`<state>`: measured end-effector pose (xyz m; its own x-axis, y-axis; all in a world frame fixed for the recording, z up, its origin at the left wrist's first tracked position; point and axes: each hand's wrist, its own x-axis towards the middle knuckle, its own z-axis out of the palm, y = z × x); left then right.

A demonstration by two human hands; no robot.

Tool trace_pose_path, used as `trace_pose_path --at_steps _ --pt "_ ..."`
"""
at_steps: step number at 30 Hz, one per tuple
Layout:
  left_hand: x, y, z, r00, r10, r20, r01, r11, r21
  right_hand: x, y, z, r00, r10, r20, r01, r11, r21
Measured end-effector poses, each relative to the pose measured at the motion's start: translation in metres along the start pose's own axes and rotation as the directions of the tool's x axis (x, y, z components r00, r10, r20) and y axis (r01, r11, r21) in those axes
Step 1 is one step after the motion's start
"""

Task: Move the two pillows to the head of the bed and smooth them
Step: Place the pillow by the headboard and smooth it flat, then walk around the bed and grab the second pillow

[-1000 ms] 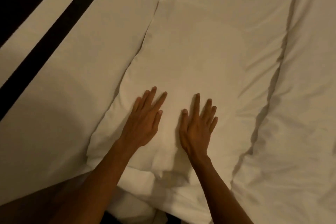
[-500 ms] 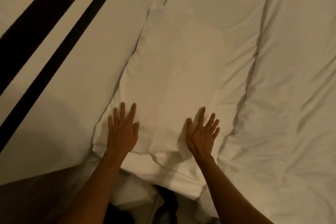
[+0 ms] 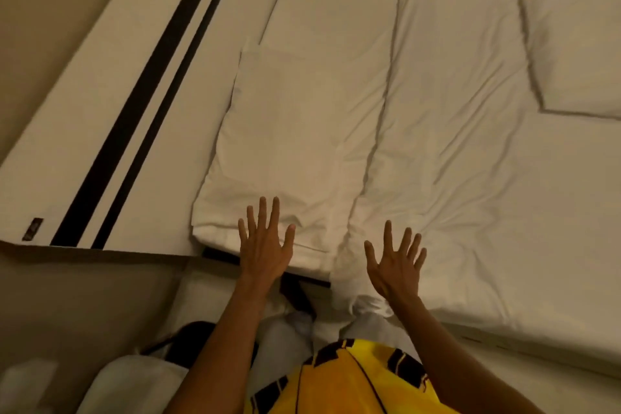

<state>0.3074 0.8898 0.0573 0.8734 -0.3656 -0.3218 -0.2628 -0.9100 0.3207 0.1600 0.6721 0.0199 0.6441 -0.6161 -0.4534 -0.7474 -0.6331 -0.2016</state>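
A long white pillow [image 3: 292,144] lies flat along the left part of the bed, next to the white headboard with two black stripes [image 3: 144,104]. My left hand [image 3: 265,242] is open with fingers spread over the pillow's near end. My right hand [image 3: 396,262] is open too, fingers apart, over the wrinkled white duvet [image 3: 470,161] beside the pillow. Whether the hands touch the fabric I cannot tell. A second white pillow [image 3: 578,50] rests at the far right of the bed.
The near edge of the bed [image 3: 504,343] runs below my right hand. My yellow and black shirt [image 3: 346,380] and white trousers fill the bottom. White bedding [image 3: 134,383] lies on the floor at the lower left.
Both hands have slid back off the pillow's middle toward its near end and spread wider apart. The view has pulled back, showing the whole bed and the second pillow.
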Motion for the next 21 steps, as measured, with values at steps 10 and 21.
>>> trace_pose_path --at_steps 10,21 --pt "-0.11 0.106 0.059 0.991 0.106 0.078 -0.11 0.993 0.05 -0.087 0.138 -0.035 0.991 0.099 -0.094 -0.087 0.989 0.121" --pt "-0.224 0.317 0.127 0.887 0.44 0.139 -0.456 0.881 0.124 -0.173 0.351 -0.096 0.936 0.312 -0.165 -0.277 0.938 0.207"
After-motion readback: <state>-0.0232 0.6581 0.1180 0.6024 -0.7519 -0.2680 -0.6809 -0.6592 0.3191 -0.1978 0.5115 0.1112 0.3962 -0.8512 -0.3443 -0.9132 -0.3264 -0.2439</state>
